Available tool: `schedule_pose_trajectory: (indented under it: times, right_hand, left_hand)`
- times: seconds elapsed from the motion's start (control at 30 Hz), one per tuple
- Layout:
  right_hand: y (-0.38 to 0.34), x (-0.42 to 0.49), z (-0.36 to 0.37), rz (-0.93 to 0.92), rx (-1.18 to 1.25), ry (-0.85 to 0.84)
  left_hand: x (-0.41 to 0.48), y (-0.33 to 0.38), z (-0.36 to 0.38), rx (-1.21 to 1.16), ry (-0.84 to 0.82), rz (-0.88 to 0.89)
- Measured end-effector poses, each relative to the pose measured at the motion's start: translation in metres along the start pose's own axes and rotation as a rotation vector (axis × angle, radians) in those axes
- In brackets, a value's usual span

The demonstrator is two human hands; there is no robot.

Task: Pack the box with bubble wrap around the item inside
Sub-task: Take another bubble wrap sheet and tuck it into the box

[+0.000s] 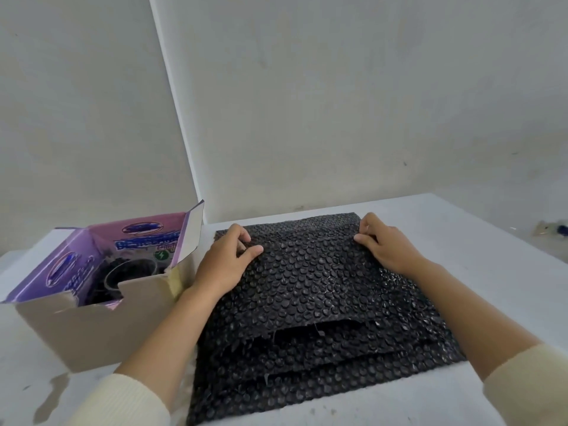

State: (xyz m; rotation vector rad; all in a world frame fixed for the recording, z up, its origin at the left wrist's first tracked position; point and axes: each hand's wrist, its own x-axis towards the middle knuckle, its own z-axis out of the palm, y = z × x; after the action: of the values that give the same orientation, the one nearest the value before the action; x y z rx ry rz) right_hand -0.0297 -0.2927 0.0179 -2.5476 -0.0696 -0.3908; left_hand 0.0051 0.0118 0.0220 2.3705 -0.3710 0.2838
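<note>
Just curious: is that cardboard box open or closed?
Open: the box has its flaps raised, and a dark round item shows inside.

Left hand (221, 265), right hand (388, 244), bubble wrap (307, 284)

L hand (227, 261), R hand (385, 245) fwd, palms down, fingers pinching bubble wrap (307, 290).
</note>
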Motion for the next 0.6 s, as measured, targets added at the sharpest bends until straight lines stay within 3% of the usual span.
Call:
schedule_pose_trajectory:
  times: [0.1, 0.2, 0.33, 0.4, 0.5, 0.6]
  right_hand:
    - [0.007, 0.000, 0.015, 0.021, -0.070, 0.000]
    - [0.018, 0.000, 0.029, 0.021, -0.152, 0.007]
    - [0.023, -0.001, 0.030, 0.041, -0.255, -0.031]
    - [0.019, -0.005, 0.024, 0.021, -0.335, -0.133]
    - [0.016, -0.010, 0.019, -0.007, -0.398, -0.304]
    - [0.020, -0.011, 0.021, -0.003, -0.412, -0.319]
  left_hand:
    - [-0.004, -0.008, 0.014, 0.334, 0.022, 0.107]
    - [-0.011, -0.008, 0.025, 0.417, 0.034, 0.210]
    - [-0.016, -0.009, 0.029, 0.429, -0.378, 0.190]
    - [-0.016, -0.011, 0.029, 0.446, -0.461, 0.166]
    - [-0.011, -0.014, 0.029, 0.426, -0.430, 0.150]
    - [-0.003, -0.012, 0.026, 0.445, -0.356, 0.167]
